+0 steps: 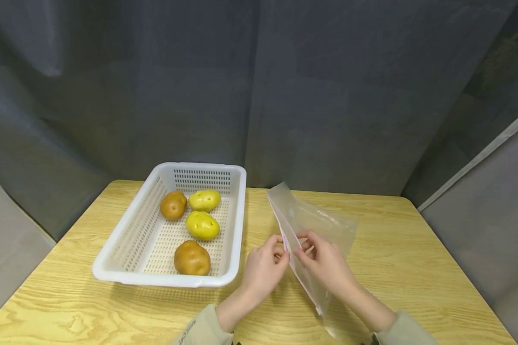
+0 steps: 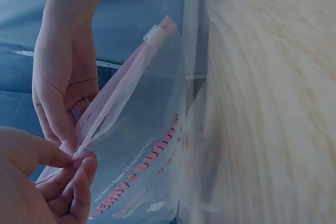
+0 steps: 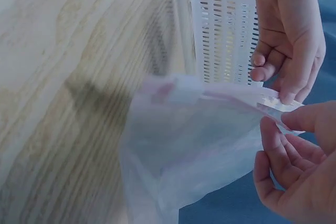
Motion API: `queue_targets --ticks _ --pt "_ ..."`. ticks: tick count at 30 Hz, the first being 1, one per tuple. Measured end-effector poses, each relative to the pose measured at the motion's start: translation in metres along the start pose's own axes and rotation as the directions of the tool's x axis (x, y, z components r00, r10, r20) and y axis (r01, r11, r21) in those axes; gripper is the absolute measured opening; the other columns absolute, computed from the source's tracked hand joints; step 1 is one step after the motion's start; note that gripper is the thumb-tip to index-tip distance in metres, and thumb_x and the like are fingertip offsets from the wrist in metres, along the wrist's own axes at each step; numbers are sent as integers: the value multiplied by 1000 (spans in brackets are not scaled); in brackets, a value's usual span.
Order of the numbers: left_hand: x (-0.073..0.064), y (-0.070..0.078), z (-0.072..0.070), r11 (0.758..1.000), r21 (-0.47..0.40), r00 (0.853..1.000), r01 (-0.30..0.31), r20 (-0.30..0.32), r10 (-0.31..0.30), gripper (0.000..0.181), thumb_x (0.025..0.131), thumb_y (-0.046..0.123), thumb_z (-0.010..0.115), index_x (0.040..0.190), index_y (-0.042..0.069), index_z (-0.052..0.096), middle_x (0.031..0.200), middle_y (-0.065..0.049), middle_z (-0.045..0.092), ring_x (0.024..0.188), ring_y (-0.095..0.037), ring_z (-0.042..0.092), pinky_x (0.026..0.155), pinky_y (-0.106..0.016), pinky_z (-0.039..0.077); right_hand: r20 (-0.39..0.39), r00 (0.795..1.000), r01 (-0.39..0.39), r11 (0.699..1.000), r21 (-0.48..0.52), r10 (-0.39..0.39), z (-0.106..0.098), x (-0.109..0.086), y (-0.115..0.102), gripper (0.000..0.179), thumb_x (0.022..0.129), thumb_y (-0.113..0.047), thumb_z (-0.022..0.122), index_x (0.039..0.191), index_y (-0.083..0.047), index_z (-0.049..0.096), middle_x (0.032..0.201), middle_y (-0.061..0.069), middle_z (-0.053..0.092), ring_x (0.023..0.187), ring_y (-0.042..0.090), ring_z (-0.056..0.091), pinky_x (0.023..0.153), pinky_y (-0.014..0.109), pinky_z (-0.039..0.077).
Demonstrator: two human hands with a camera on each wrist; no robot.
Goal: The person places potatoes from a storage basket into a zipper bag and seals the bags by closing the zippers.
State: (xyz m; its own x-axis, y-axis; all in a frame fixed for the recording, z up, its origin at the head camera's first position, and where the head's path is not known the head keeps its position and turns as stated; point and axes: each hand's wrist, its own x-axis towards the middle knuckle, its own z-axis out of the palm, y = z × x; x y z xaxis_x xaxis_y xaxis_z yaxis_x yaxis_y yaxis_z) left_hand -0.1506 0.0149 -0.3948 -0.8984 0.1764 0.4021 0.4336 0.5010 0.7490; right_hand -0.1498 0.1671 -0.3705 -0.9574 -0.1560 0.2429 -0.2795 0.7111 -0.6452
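A clear plastic zipper bag (image 1: 328,225) with a pink zip edge stands tilted over the table, held up by both hands. My left hand (image 1: 263,266) pinches the near side of its mouth between thumb and fingers. Opposite it, my right hand (image 1: 325,262) pinches the other side, and a narrow gap shows between the two edges. In the left wrist view, a white slider (image 2: 154,35) sits near one end of the zip, and red lettering (image 2: 139,169) runs across the bag. No contents show through the clear plastic.
Left of the hands, a white perforated basket (image 1: 125,278) stands on the wooden table (image 1: 414,268). Inside lie two brown potatoes (image 1: 192,258) and two yellow potatoes (image 1: 202,225). Dark curtains (image 1: 328,96) hang behind the table and along its sides.
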Motion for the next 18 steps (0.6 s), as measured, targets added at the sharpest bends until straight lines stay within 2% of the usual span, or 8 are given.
queue_targets --ticks 5,11,18 --pt "4 3 -2 1000 10 999 -8 -42 9 20 81 7 59 100 5 59 72 0 67 51 2 53 41 -11 38 -72 993 92 995 -35 -95 -5 5 -2 23 80 -3 65 103 -6 62 70 1 63 49 0 52 44 18 44" --pt "8 8 -6 1000 12 994 -9 -107 10 20 81 7 57 101 6 58 71 0 63 50 1 51 42 -12 38 -159 970 168 980 -111 -184 -22 13 -7 15 79 -2 65 93 -6 66 68 1 63 50 5 53 45 18 43" --pt "10 16 -11 994 -110 997 5 -73 -13 35 85 10 59 118 5 48 71 2 58 53 1 50 45 -16 41 -189 955 193 964 -184 -228 -39 15 -15 12 80 -4 64 91 -7 67 70 2 64 54 7 54 47 19 43"
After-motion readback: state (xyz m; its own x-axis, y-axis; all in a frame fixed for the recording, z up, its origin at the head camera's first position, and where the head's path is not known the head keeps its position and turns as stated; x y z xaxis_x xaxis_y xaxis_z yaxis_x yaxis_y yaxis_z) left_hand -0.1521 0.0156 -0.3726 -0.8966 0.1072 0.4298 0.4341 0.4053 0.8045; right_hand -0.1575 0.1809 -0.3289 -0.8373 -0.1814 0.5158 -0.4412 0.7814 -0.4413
